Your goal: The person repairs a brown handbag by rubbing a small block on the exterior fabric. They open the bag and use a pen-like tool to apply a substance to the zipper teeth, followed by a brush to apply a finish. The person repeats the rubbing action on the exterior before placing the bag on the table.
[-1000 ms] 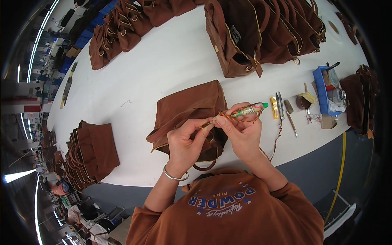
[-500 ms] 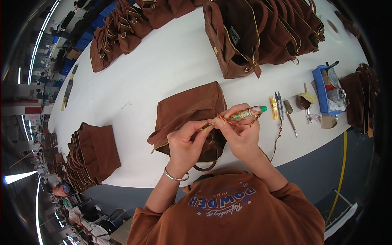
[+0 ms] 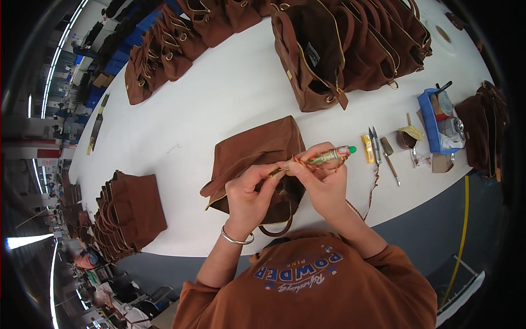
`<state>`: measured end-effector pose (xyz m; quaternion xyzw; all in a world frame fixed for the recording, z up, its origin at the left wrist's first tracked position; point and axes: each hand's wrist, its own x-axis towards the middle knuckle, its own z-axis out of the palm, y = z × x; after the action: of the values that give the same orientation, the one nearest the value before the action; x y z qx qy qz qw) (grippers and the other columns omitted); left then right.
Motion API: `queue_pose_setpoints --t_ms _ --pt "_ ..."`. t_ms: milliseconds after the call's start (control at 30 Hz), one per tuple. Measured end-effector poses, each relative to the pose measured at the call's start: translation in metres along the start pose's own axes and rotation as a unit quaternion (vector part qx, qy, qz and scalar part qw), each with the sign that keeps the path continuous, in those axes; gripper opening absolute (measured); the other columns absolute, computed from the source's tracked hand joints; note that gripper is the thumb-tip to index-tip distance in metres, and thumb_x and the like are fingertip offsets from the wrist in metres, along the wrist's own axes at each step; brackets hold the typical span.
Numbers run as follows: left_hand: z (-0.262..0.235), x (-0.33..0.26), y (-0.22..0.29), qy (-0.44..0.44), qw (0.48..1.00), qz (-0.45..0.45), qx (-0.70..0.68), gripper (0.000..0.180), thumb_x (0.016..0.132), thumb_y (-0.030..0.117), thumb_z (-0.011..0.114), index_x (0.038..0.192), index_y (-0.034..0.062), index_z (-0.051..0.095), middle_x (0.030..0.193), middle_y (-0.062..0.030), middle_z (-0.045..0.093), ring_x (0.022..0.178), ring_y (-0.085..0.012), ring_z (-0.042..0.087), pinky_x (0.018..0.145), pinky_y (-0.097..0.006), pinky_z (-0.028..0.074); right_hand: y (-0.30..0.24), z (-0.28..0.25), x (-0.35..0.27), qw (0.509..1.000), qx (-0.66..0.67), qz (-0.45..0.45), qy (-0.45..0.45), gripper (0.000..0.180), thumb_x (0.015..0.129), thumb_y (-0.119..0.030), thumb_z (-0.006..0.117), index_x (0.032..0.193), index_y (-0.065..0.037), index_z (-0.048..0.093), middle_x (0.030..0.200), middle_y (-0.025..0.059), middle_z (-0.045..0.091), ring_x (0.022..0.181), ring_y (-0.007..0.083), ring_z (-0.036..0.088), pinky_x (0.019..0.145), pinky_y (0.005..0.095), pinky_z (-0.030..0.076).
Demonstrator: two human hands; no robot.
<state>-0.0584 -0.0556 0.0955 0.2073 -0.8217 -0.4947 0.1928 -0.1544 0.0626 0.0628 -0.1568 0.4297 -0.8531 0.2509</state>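
A brown handbag (image 3: 260, 140) lies on the white table before me, its mouth and handle toward my body. Over its opening, my left hand (image 3: 249, 192) is closed in a pinch on a narrow gold-edged strip (image 3: 275, 171), which looks like a zip end. My right hand (image 3: 323, 183) is closed round a slim printed tube (image 3: 329, 156) with a green tip. A twisted orange-and-brown cord (image 3: 302, 161) winds about the tube and fingers. Both hands' fingertips meet over the bag; the exact contact there is hidden.
Right of my hands lie metal thread snips (image 3: 375, 145), a yellow packet (image 3: 367, 149), a brush (image 3: 389, 156), a brown pot (image 3: 406, 139) and a blue bin (image 3: 430, 127). Brown bags stand at the far right (image 3: 312, 98), far left (image 3: 142, 82) and near left (image 3: 137, 211).
The whole view has shifted slightly, with the table's things sitting a little lower. Both hands keep their pinch and the tube stays in my right hand.
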Motion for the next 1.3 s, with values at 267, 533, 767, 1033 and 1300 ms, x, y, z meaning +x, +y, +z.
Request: queue_pose_setpoints --t_ms 267,533,767,1033,1300 --pt "0.004 0.000 -0.006 0.021 0.999 0.023 -0.005 0.013 0.086 0.003 0.072 0.100 0.0030 0.072 0.087 -0.0053 0.074 0.065 -0.0054 0.061 0.058 -0.021 0.049 -0.004 -0.004 0.002 0.995 0.076 0.058 0.005 0.017 0.093 0.005 0.060 0.105 0.001 0.049 0.097 0.0113 0.063 0.096 0.0242 0.070 0.082 0.0349 0.061" --pt "0.000 -0.001 -0.006 -0.010 1.000 0.000 -0.011 0.014 0.088 -0.002 0.069 0.102 -0.0025 0.069 0.096 -0.0077 0.073 0.084 -0.0075 0.066 0.076 -0.022 0.055 -0.003 -0.004 0.002 0.997 0.055 0.044 -0.012 0.019 0.092 0.006 0.062 0.105 0.001 0.049 0.096 0.0104 0.063 0.095 0.0210 0.069 0.083 0.0320 0.060" --pt "0.001 -0.001 -0.006 -0.011 1.000 0.002 -0.029 0.013 0.088 -0.004 0.069 0.101 -0.0029 0.069 0.096 -0.0082 0.073 0.085 -0.0080 0.067 0.077 -0.022 0.055 -0.004 -0.002 0.000 0.999 0.020 0.033 -0.008 0.018 0.091 0.005 0.063 0.103 0.001 0.051 0.095 0.0103 0.064 0.090 0.0161 0.067 0.080 0.0279 0.057" --pt "-0.001 0.000 -0.005 -0.011 0.996 -0.038 -0.079 0.016 0.088 -0.004 0.069 0.103 -0.0035 0.066 0.096 -0.0080 0.072 0.082 -0.0071 0.066 0.073 -0.020 0.055 0.002 0.001 0.002 0.998 0.063 0.029 0.010 0.013 0.091 0.003 0.064 0.099 0.000 0.054 0.094 0.0109 0.066 0.089 0.0175 0.068 0.077 0.0283 0.058" --pt "-0.006 0.015 0.001 -0.014 0.993 -0.097 -0.065 0.012 0.088 0.000 0.070 0.099 -0.0035 0.065 0.086 -0.0078 0.073 0.072 -0.0061 0.065 0.062 -0.019 0.054 -0.013 -0.024 0.017 0.981 0.159 0.110 0.033 0.007 0.095 -0.006 0.060 0.097 -0.001 0.055 0.091 0.0150 0.069 0.093 0.0282 0.071 0.075 0.0361 0.063"
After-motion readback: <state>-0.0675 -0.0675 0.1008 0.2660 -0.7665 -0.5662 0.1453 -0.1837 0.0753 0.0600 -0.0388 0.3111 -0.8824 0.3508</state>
